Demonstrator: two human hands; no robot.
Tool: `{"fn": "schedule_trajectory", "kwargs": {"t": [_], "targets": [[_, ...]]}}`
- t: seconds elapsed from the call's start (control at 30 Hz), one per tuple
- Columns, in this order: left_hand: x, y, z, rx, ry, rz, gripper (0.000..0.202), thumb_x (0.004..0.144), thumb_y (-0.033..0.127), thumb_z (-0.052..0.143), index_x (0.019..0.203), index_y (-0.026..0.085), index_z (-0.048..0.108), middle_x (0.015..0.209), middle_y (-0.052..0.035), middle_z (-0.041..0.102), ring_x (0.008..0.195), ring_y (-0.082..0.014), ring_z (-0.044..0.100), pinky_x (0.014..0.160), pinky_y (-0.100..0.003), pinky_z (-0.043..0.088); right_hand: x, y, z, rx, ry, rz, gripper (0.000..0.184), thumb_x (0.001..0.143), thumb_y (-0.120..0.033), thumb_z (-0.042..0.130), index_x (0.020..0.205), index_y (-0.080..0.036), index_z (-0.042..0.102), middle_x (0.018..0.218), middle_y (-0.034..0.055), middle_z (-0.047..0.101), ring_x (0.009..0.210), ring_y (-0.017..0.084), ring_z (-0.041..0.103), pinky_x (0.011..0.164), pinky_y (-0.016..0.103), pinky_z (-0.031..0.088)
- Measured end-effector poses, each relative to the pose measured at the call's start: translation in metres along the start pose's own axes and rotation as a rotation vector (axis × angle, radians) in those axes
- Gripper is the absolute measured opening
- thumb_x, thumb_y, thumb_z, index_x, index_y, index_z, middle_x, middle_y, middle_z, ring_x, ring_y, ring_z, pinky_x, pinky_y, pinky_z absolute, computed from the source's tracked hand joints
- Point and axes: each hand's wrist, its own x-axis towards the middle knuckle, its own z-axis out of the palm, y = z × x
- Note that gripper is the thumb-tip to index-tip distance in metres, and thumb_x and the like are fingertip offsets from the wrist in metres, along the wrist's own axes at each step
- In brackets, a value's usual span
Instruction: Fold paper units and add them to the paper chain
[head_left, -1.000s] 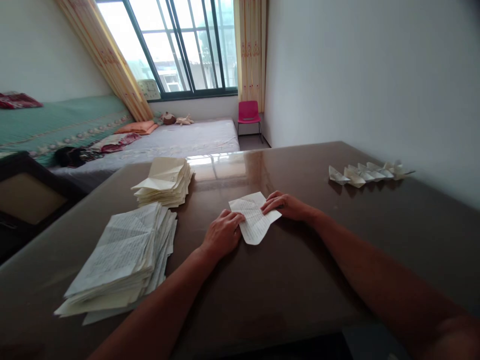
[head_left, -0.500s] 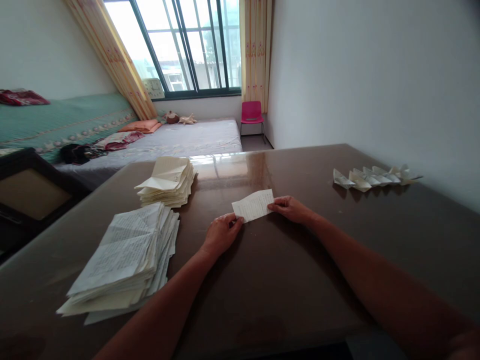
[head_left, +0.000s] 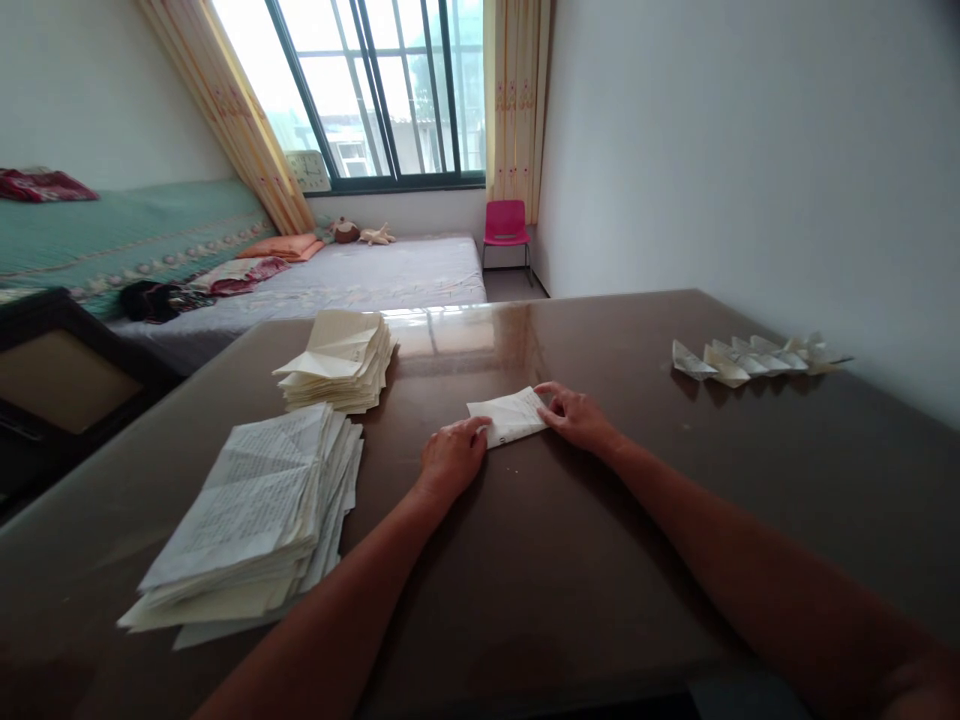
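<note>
Head view: folded sheet point(head_left: 511, 415) flat on the table point(head_left: 600, 560), between the left hand point(head_left: 452, 457) and the right hand point(head_left: 576, 415) — both hands flat, fingertips pressing its ends, neither curled around it. Progress judged as early to middle: sheet reduced to a narrow strip with creases visible, not yet matching the finished folded pieces point(head_left: 754, 357) lined up at far right; two stacks of paper, loose printed sheets point(head_left: 259, 505) and pre-folded sheets point(head_left: 341, 362), unused at left. Long axis left to right, right end angled slightly away — no distinct point visible.
</note>
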Motion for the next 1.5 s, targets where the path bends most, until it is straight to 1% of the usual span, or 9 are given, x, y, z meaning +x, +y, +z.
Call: {"fn": "schedule_trajectory", "kwargs": {"t": [0.1, 0.27, 0.57, 0.93, 1.07, 1.17, 1.27, 1.37, 1.5], "targets": [[0.0, 0.001, 0.002, 0.063, -0.005, 0.03, 0.031, 0.092, 0.035, 0.038, 0.109, 0.035, 0.065, 0.105, -0.0013, 0.07, 0.092, -0.0226, 0.065, 0.074, -0.031, 0.046, 0.0, -0.001, 0.0, -0.034, 0.0, 0.003, 0.032, 0.082, -0.032, 0.054, 0.112, -0.026, 0.064, 0.072, -0.0022, 0.069, 0.062, 0.014, 0.059, 0.059, 0.023, 0.038], [0.0, 0.003, 0.002, 0.108, -0.016, 0.046, 0.033, 0.093, 0.035, 0.036, 0.111, 0.033, 0.063, 0.105, -0.0025, 0.069, 0.089, -0.0219, 0.066, 0.073, -0.03, 0.047, 0.0, -0.003, 0.001, -0.097, 0.004, -0.001, 0.024, 0.08, -0.032, 0.054, 0.096, -0.028, 0.072, 0.074, -0.0005, 0.07, 0.065, 0.015, 0.061, 0.06, 0.024, 0.039], [0.003, 0.003, 0.001, 0.175, -0.037, 0.053, 0.035, 0.095, 0.036, 0.032, 0.115, 0.034, 0.061, 0.105, -0.0034, 0.067, 0.085, -0.0221, 0.066, 0.07, -0.03, 0.046, -0.002, -0.007, 0.0, -0.096, 0.023, -0.005, 0.024, 0.08, -0.03, 0.054, 0.096, -0.028, 0.072, 0.078, 0.0002, 0.072, 0.066, 0.016, 0.062, 0.062, 0.024, 0.04], [0.003, 0.009, 0.0, 0.279, -0.071, 0.091, 0.033, 0.094, 0.034, 0.033, 0.115, 0.031, 0.058, 0.104, -0.0057, 0.064, 0.082, -0.0213, 0.066, 0.068, -0.03, 0.046, -0.002, -0.01, 0.0, -0.141, 0.021, 0.045, 0.022, 0.079, -0.032, 0.056, 0.096, -0.031, 0.071, 0.077, -0.0022, 0.071, 0.064, 0.014, 0.061, 0.057, 0.024, 0.036], [0.001, 0.012, -0.001, 0.295, -0.1, 0.1, 0.031, 0.094, 0.033, 0.034, 0.112, 0.028, 0.059, 0.098, -0.0062, 0.063, 0.083, -0.02, 0.064, 0.069, -0.029, 0.046, -0.002, -0.011, 0.0, -0.156, 0.016, 0.057, 0.022, 0.08, -0.034, 0.056, 0.097, -0.031, 0.07, 0.078, -0.0024, 0.071, 0.065, 0.014, 0.061, 0.056, 0.023, 0.035], [0.0, 0.011, -0.001, 0.29, -0.075, 0.112, 0.03, 0.094, 0.029, 0.036, 0.113, 0.028, 0.058, 0.094, -0.0063, 0.062, 0.084, -0.0206, 0.062, 0.071, -0.031, 0.046, -0.002, -0.011, 0.0, -0.169, 0.012, 0.063, 0.022, 0.08, -0.034, 0.056, 0.097, -0.032, 0.07, 0.079, -0.0024, 0.071, 0.067, 0.015, 0.062, 0.056, 0.024, 0.035], [0.0, 0.01, 0.001, 0.296, -0.001, 0.166, 0.028, 0.093, 0.028, 0.038, 0.109, 0.026, 0.061, 0.099, -0.0078, 0.06, 0.095, -0.023, 0.057, 0.072, -0.032, 0.047, -0.002, -0.011, 0.0, -0.17, 0.002, 0.06, 0.022, 0.08, -0.034, 0.056, 0.097, -0.033, 0.069, 0.079, -0.0028, 0.071, 0.067, 0.015, 0.061, 0.056, 0.024, 0.035], [0.002, 0.008, 0.005, 0.287, 0.074, 0.288, 0.025, 0.092, 0.024, 0.043, 0.107, 0.023, 0.062, 0.113, -0.0081, 0.057, 0.11, -0.0238, 0.048, 0.084, -0.034, 0.046, -0.002, -0.01, 0.0, -0.166, 0.01, 0.048, 0.022, 0.08, -0.033, 0.055, 0.098, -0.032, 0.068, 0.078, -0.0026, 0.071, 0.067, 0.015, 0.061, 0.056, 0.024, 0.034], [0.004, 0.007, 0.009, 0.192, 0.035, 0.46, 0.032, 0.092, 0.019, 0.044, 0.121, 0.025, 0.056, 0.12, -0.0052, 0.057, 0.116, -0.0198, 0.046, 0.097, -0.033, 0.041, -0.002, -0.01, -0.001, -0.168, 0.012, 0.037, 0.022, 0.08, -0.033, 0.055, 0.098, -0.031, 0.069, 0.077, -0.0019, 0.07, 0.065, 0.014, 0.06, 0.056, 0.023, 0.034]]}}
